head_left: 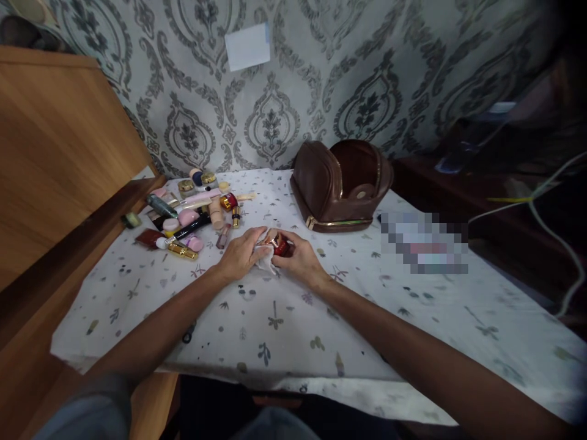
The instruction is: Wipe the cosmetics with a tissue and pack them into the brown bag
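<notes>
Near the middle of the table, my right hand (300,260) is closed around a small red jar with a gold band (280,244). My left hand (241,252) presses a white tissue (266,261) against the jar's left side, its fingers closed on the tissue. Just beyond my left hand lie a small clear tube (224,236) and a gold-and-black lipstick (235,216). Another red jar with gold (228,201) sits behind them, beside a beige bottle (216,214).
A brown cosmetic bag (321,183) stands unzipped at the back right. Several cosmetics, including a black brush (191,227) and a gold tube (182,250), crowd the left. A blurred-out flat item (424,242) lies right. A wooden panel (68,159) borders the left; patterned wall behind.
</notes>
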`<state>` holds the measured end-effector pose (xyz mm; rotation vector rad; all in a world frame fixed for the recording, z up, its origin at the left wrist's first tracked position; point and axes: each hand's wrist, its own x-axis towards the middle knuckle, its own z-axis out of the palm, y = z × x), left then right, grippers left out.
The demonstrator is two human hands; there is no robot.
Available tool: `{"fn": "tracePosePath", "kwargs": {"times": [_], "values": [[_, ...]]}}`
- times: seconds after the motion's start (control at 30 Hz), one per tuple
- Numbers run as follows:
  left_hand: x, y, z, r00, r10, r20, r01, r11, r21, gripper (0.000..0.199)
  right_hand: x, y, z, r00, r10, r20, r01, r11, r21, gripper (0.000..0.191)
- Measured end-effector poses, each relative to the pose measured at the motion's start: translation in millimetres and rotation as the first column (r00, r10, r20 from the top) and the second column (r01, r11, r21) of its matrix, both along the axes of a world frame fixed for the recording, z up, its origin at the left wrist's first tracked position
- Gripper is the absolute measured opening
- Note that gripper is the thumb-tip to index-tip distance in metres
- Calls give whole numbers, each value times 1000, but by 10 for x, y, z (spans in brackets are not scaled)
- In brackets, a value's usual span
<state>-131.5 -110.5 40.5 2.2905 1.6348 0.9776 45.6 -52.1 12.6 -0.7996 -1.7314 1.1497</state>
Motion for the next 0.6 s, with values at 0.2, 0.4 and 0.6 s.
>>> {"fn": "tracePosePath", "kwargs": {"times": [0.2, 0.4, 0.6], "values": [[20, -3, 37, 997, 54, 49, -56, 998, 36, 42, 10, -26, -30, 995, -39, 91, 22, 984, 179, 66], [117, -77, 99, 994, 50, -98, -47, 998, 29, 43, 65, -148, 47, 964, -80, 252, -37, 903, 429, 75], [185, -70, 177, 996, 73, 44, -73, 997, -1, 18, 66, -228, 65, 938, -112, 327, -63, 874, 482, 88]]}}
